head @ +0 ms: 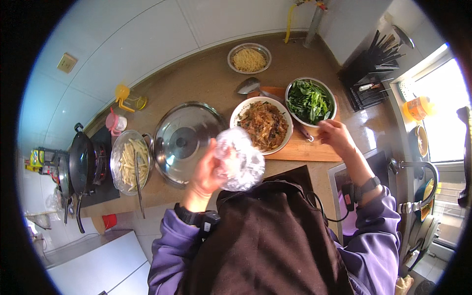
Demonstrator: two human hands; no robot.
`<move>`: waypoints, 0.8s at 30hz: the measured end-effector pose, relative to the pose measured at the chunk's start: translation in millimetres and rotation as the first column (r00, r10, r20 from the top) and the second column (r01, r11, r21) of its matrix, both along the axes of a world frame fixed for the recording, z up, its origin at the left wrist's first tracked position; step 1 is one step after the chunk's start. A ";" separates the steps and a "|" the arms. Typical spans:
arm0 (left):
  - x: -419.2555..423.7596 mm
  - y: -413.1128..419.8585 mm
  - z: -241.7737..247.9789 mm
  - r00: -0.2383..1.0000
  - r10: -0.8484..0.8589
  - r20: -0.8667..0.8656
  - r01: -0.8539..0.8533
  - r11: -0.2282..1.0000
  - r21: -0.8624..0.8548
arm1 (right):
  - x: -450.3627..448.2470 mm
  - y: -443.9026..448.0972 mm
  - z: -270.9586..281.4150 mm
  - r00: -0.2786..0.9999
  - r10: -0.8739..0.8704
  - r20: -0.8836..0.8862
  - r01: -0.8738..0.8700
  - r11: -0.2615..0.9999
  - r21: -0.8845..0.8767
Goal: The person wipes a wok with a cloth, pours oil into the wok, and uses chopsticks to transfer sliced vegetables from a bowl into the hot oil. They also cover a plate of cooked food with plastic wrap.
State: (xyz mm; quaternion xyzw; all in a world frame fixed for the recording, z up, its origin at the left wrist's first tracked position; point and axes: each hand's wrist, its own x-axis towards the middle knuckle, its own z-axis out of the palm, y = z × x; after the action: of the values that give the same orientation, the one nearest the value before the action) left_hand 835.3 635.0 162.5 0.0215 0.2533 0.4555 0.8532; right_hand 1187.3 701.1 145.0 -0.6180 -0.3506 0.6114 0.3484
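Note:
My left hand is closed on a blurred bundle of clear plastic, held in front of the apron near the counter's edge. My right hand holds nothing that shows; it hovers over the right part of the wooden cutting board, just below a steel bowl of leafy greens. On the board's left part, a white bowl holds a browned, shredded mixed food. A ladle lies behind it, and a dark handle with a metal ring shows between the bowls.
A large pan lid lies left of the white bowl. Further left are a basin of pale strips with a long utensil, and a black wok. Yellow shreds fill a bowl at the back. The sink's faucet and a knife rack are right.

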 end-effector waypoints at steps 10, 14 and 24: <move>-11.7 38.7 -25.3 0.958 0.135 -0.253 -0.132 0.991 0.027 | 65.1 51.5 -93.1 0.971 -0.123 -0.205 0.122 0.992 -0.016; -5.1 44.4 -23.9 0.928 0.159 -0.337 -0.152 0.987 0.048 | 77.3 102.6 -88.1 0.972 -0.150 -0.181 0.162 0.985 0.053; 19.4 61.1 -5.6 0.933 0.142 -0.330 -0.056 0.965 0.256 | 77.8 236.0 -134.8 0.860 -0.326 -0.394 0.293 0.945 -0.142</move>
State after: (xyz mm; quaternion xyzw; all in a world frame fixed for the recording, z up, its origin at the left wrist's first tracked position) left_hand 854.7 696.2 156.9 0.1922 0.3422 0.5149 0.7621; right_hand 1265.1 937.1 10.2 -0.5362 -0.1415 0.6770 0.4839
